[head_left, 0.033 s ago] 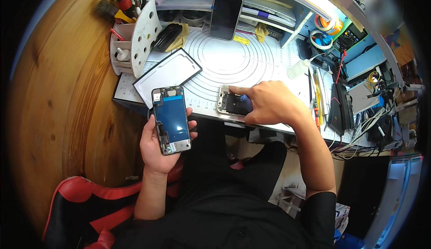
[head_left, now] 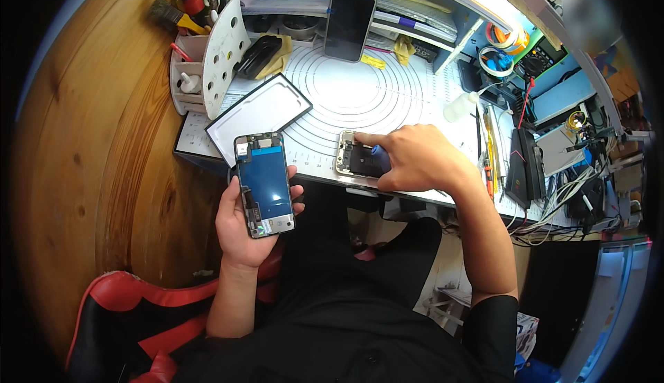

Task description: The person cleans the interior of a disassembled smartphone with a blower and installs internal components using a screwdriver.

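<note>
From my remote station I see the left hand [head_left: 242, 229] closed around a slim rectangular phone display panel [head_left: 270, 184], its back, with a dark-blue sheet and small metal parts, facing up; thumb on one long edge, fingertips showing at the other. The panel is in front of the white work mat with dark concentric rings [head_left: 408, 110]. The right hand [head_left: 427, 158] lies over an opened phone housing with a pale metal rim [head_left: 355, 156] at the mat's near edge, index finger extended along the housing's far side. A rounded blue object [head_left: 377, 157] shows beneath this hand; I cannot tell whether the fingers clasp it. Beyond the panel lies a shallow white tray with a black border [head_left: 257, 117]; farther back, a black-faced smartphone [head_left: 349, 25] leans upright; rightward stands a translucent white bottle [head_left: 459, 107].
</note>
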Tool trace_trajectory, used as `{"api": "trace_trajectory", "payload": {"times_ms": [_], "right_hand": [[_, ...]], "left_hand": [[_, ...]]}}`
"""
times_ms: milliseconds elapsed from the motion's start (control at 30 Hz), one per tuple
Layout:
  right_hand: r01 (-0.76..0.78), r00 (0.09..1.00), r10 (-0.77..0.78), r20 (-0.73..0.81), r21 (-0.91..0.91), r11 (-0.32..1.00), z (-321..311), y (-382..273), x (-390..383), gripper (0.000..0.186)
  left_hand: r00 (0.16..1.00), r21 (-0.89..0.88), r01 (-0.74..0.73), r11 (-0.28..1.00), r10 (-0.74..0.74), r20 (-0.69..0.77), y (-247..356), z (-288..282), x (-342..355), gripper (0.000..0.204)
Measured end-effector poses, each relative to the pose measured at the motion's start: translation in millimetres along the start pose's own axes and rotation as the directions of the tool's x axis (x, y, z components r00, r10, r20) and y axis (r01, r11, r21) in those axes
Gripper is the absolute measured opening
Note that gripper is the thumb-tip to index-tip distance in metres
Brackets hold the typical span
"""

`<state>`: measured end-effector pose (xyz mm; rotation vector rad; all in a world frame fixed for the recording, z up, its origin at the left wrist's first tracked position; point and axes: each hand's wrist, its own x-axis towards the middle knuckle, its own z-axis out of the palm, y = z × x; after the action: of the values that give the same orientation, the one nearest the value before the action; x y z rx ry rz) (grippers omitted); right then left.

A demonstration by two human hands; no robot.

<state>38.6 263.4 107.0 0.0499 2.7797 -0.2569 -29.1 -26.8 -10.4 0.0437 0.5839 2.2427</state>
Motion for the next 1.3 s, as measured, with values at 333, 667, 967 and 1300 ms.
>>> {"api": "trace_trajectory", "payload": {"times_ms": [333,667,967,1300], "right_hand": [[-0.040,0.948,0.185,-0.260,0.479,0.877,-25.5,9.4,-25.1,0.055],[0.360,0.759,0.405,-0.510,0.847,0.393,34.2,58.1,-40.1,0.051],[0.362,0.652,0.502,-0.568,0.815,0.453,53.4,79.3,-64.1,0.030],[0.475,0.582,0.561,-0.589,0.806,0.353,66.2,80.6,-77.6,0.028]], "left_hand": [[1.000,-0.027,0.002,1.000,-0.001,0.019,2.2,-4.4,-1.1,0.067],[1.000,0.024,-0.003,1.000,0.002,0.017,0.9,-0.1,-1.9,0.066],[1.000,0.057,0.011,0.998,-0.012,0.012,-2.1,1.7,0.2,0.065],[0.999,0.050,0.024,0.998,-0.025,0.020,-4.7,3.6,1.0,0.065]]}}
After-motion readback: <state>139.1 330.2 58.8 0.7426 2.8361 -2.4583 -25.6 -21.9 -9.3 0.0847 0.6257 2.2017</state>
